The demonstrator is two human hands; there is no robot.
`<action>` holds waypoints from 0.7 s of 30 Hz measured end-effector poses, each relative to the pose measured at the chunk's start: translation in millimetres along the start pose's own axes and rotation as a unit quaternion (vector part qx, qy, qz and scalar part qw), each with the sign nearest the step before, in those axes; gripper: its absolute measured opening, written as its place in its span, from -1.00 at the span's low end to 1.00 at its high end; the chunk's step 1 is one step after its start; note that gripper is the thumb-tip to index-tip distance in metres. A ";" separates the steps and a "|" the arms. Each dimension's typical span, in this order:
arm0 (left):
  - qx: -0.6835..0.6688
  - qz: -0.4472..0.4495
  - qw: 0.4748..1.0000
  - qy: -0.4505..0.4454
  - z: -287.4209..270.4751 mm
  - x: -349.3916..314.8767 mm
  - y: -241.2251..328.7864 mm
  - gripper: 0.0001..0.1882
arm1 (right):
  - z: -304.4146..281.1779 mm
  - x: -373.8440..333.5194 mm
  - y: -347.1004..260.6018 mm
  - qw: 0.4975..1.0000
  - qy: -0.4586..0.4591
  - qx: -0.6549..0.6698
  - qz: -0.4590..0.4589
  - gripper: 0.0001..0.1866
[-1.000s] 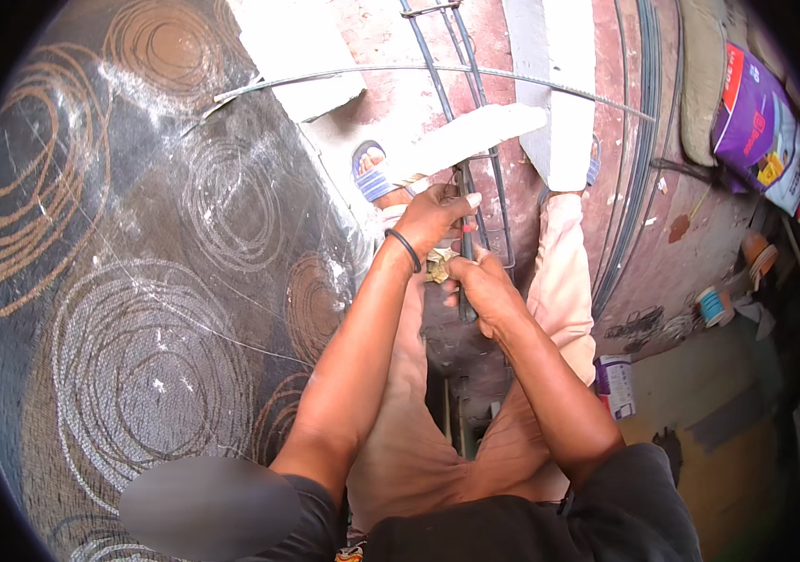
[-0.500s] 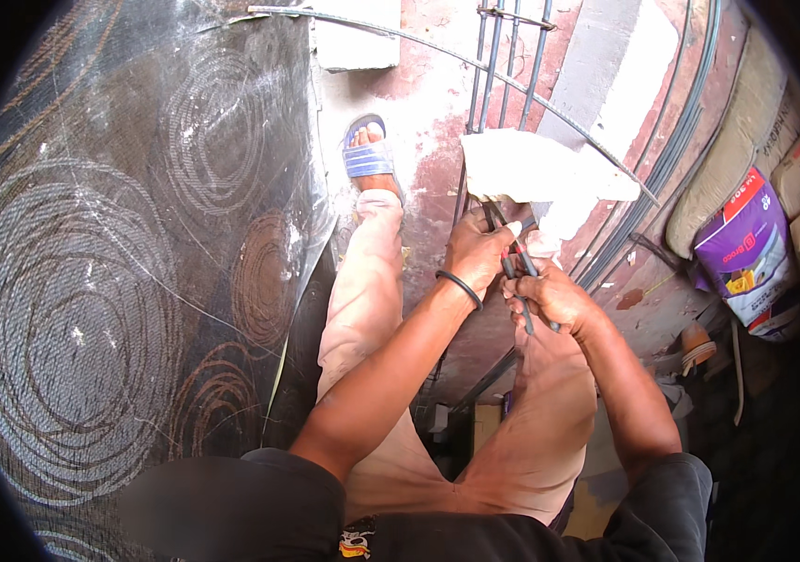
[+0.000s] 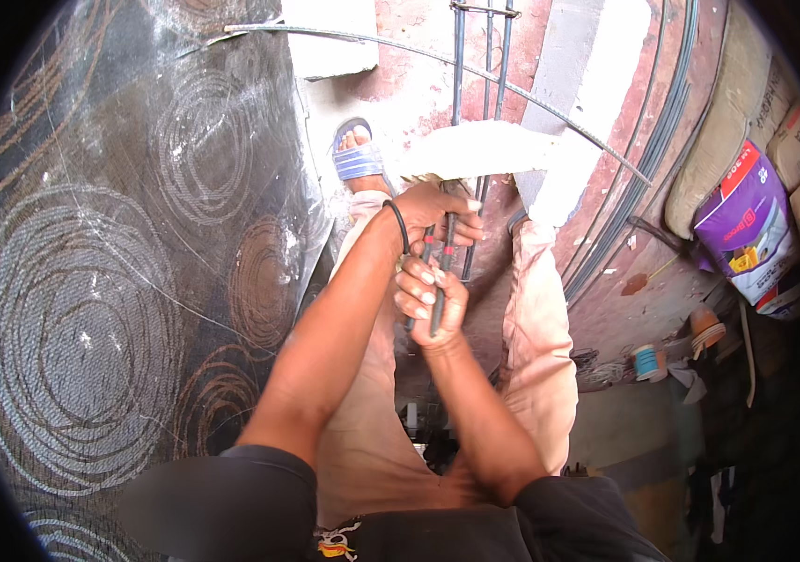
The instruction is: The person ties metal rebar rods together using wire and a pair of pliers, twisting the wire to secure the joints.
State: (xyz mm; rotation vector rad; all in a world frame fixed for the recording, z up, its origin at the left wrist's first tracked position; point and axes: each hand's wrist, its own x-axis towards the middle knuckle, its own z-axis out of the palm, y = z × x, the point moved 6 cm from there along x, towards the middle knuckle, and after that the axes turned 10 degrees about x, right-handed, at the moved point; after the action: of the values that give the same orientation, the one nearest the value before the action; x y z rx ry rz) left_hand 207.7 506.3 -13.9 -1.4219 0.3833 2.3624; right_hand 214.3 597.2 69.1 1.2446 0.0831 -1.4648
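Observation:
My right hand (image 3: 437, 298) is wrapped round the dark handles of a pair of pliers (image 3: 446, 262) with red bands; their head is hidden under my left hand (image 3: 430, 215). My left hand is curled over the upper part of the tool, beside the steel bars, with thumb and fingers bent to the right. What it pinches, if anything, I cannot make out. Several long steel bars (image 3: 459, 80), joined by a tied stirrup (image 3: 484, 9), run away from me between my legs. A bright white block (image 3: 484, 148) lies across these bars just beyond my hands.
A single ribbed rod (image 3: 400, 43) crosses at the far side, near a white block (image 3: 334, 42). At left lies a dark patterned mat (image 3: 91, 328). Bundled rods (image 3: 648, 155), a purple bag (image 3: 746, 220), sacks (image 3: 798, 140) and a blue spool (image 3: 646, 362) are at right.
Both hands and the pliers have shifted left and are now closer to my left leg. The handles have come closer together in my right hand. My right leg has straightened, and the view has moved slightly.

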 end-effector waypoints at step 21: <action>0.428 -0.091 0.899 -0.018 -35.8 -3.4 4.5 -0.27 | -3.4 23.2 46.2 0.973 0.144 -0.143 -0.107 -0.75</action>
State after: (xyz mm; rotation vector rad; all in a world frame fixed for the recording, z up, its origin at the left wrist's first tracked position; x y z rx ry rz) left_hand 235.6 487.2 -27.1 -0.9214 1.0615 1.6928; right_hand 256.2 567.8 77.3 1.2273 0.6202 -1.3856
